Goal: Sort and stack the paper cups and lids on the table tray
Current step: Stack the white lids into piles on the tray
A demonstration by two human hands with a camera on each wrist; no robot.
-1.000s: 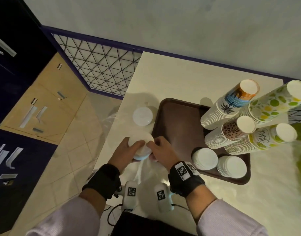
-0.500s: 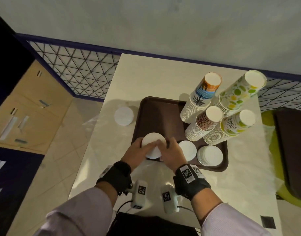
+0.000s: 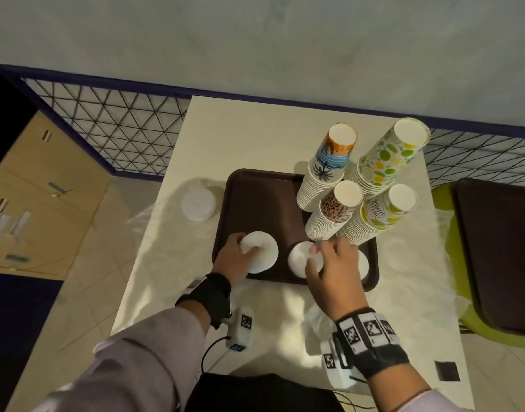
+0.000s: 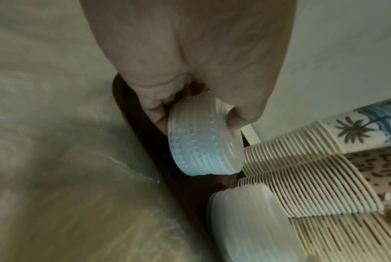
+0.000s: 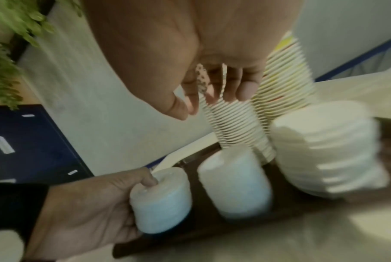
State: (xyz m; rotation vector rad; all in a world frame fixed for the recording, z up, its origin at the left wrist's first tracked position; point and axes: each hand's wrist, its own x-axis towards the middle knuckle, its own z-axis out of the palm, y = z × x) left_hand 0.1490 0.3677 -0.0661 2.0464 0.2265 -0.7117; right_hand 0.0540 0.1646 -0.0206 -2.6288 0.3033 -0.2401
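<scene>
A brown tray [image 3: 261, 200] lies on the cream table. My left hand [image 3: 245, 251] grips a white lid stack [image 3: 262, 257] standing at the tray's near left; the left wrist view shows the fingers curled round this lid stack [image 4: 203, 141]. My right hand [image 3: 326, 257] hovers with relaxed fingers above a second lid stack [image 3: 298, 260] and holds nothing. A third lid stack [image 3: 364, 263] is partly hidden behind it. Another lid stack [image 3: 198, 203] stands on the table left of the tray. Tall stacks of printed cups [image 3: 332, 212] fill the tray's right side.
Crinkled clear plastic wrap [image 3: 314, 319] lies on the table near the tray's front edge. A wire mesh fence [image 3: 112, 135] runs behind the table. A green seat with a dark pad [image 3: 499, 251] is at the right. A small black square [image 3: 447, 370] lies at the table's near right.
Both hands carried the lid stack from the table's left onto the tray. My right hand has let go and moved right, over the middle stack. My left hand still grips it.
</scene>
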